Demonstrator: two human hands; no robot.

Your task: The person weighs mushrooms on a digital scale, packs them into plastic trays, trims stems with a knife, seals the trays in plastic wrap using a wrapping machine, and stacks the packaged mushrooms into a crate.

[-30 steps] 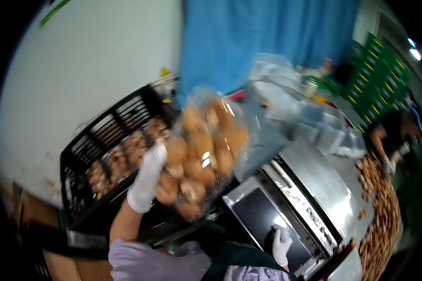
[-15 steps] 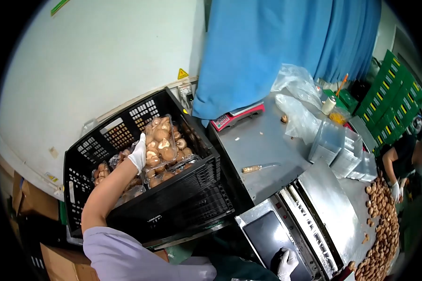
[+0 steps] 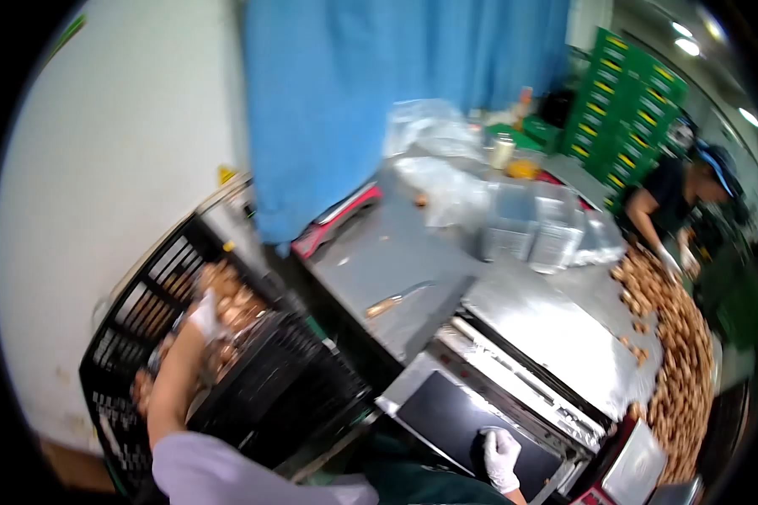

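My left hand (image 3: pixel 204 318), in a white glove, grips the left side of a clear pack of brown mushrooms (image 3: pixel 237 305) inside a black plastic crate (image 3: pixel 265 374). Motion blurs its fingers. More mushroom packs lie in the crate around and below that hand. Also gloved in white, my right hand (image 3: pixel 501 459) rests with curled fingers on the black plate (image 3: pixel 446 412) of a metal wrapping machine (image 3: pixel 514 366). Nothing shows in its fingers.
A wooden-handled knife (image 3: pixel 385 305) lies on the metal table, near a red scale (image 3: pixel 337 220). Behind are stacked clear trays (image 3: pixel 509 223) and plastic bags. Another person (image 3: pixel 661 206) works at a mushroom heap (image 3: pixel 678 353) on the right; a second scale (image 3: pixel 636 463) stands front right.
The view has swung right, so the crate sits lower and further left. My left hand stays at the mushroom pack. My right hand remains curled on the black plate; the other person shows more fully.
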